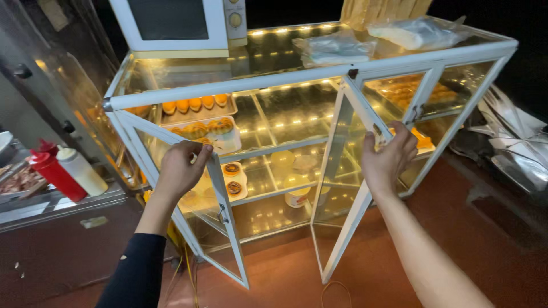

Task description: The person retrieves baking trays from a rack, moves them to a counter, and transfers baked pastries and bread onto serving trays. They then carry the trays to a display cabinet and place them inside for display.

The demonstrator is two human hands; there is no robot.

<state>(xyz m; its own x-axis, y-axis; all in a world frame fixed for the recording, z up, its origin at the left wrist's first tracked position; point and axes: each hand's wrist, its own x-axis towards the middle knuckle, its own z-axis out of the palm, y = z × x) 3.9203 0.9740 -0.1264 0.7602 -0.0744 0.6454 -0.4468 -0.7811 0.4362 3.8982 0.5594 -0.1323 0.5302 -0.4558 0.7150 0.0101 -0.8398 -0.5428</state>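
1. Your left hand (181, 166) grips the top edge of the left glass door (188, 199) of a white-framed display cabinet (297, 77), fingers curled tight over the frame; the door stands swung outward toward you.
2. Your right hand (389, 158) rests on the right glass door (342, 188), palm against the pane and fingers closed over its upper edge; this door is also swung open, hinged near the cabinet's middle post.
3. Inside, at the upper shelf's left end, a tray of orange pastries (197, 105) sits behind a second tray of tarts (208, 130), near your left hand.
4. On the middle shelf, a small white plate with two round tarts (233, 178) lies just beside the left door's edge; a lidded tub (297, 197) stands on the shelf below, towards the centre.
5. More baked goods (402, 88) fill the upper shelf's right end, behind a closed pane.
6. On the cabinet's top, a white microwave oven (177, 23) occupies the back left corner, with clear plastic bags (337, 48) towards the right.
7. A red squeeze bottle (54, 171) and a pale one (83, 170) stand on the counter at far left.
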